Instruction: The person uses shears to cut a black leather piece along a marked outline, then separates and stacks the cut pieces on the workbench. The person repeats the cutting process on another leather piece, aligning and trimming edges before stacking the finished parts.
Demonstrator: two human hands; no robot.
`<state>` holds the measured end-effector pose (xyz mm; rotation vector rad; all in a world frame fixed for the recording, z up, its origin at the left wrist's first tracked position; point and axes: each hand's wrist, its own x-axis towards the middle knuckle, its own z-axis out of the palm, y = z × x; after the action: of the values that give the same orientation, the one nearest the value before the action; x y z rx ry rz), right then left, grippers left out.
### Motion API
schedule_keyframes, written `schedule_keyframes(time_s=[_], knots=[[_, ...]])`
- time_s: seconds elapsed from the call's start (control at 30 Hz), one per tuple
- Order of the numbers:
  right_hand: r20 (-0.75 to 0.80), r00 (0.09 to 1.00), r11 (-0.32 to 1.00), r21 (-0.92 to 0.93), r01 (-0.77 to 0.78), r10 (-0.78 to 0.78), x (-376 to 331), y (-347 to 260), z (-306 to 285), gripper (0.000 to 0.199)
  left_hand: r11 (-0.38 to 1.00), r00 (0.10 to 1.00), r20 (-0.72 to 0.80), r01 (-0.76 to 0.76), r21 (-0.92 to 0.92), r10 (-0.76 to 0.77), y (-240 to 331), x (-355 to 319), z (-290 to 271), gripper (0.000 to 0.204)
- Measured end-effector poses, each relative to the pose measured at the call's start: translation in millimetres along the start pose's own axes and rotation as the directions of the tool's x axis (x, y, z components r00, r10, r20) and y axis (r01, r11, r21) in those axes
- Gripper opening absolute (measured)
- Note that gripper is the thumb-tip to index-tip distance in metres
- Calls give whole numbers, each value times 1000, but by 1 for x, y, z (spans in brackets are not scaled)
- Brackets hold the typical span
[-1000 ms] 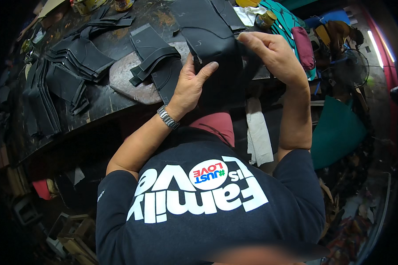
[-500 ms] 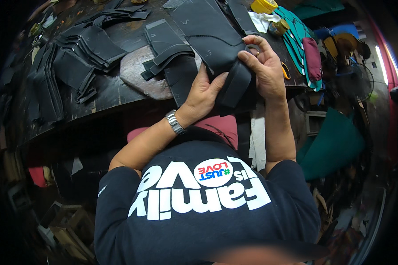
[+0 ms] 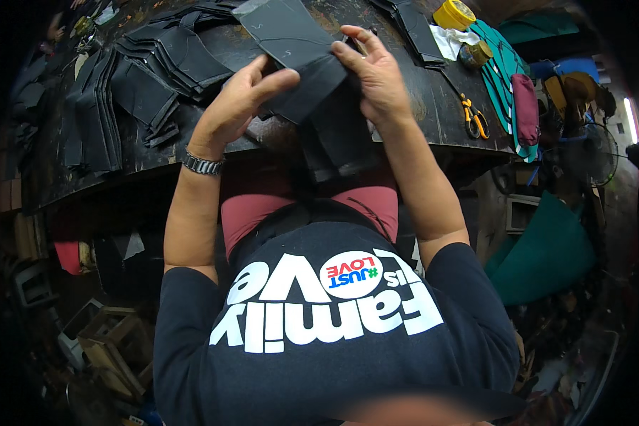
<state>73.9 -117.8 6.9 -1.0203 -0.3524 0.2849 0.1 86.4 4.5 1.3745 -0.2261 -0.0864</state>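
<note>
Yellow tub [image 3: 454,13] at 1 o'clock, contents unseen. Black piece [image 3: 299,53] pinched between left hand [image 3: 238,106] and right hand [image 3: 378,77].

Both hands grip a dark, flat cut piece of leather-like material [image 3: 302,53] over the worn black workbench [image 3: 433,92]: left hand [image 3: 238,106] at its left edge, right hand [image 3: 373,74] on top. Stacked black pieces [image 3: 149,78] lie left; orange-handled scissors [image 3: 472,117] right.
</note>
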Motion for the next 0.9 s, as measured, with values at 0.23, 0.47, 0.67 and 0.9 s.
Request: schedule_keyframes(time_s=[0.23, 0.47, 0.67, 0.9], knots=[[-73, 973, 623, -778, 82, -220, 3, 33, -3, 49, 941, 962, -212, 223, 253, -171, -46, 1, -17, 36], [-93, 980, 21, -996, -90, -177, -10, 25, -12, 68, 965, 952, -291, 155, 211, -90, -57, -4, -12, 36], [-135, 990, 405, -908, -106, -46, -6, 39, -20, 71, 965, 950, -267, 207, 162, -159, -54, -7, -14, 37], [-185, 935, 826, -439, -353, 302, -9, 20, -1, 75, 960, 951, -275, 198, 198, -139, -54, -9, -14, 37]])
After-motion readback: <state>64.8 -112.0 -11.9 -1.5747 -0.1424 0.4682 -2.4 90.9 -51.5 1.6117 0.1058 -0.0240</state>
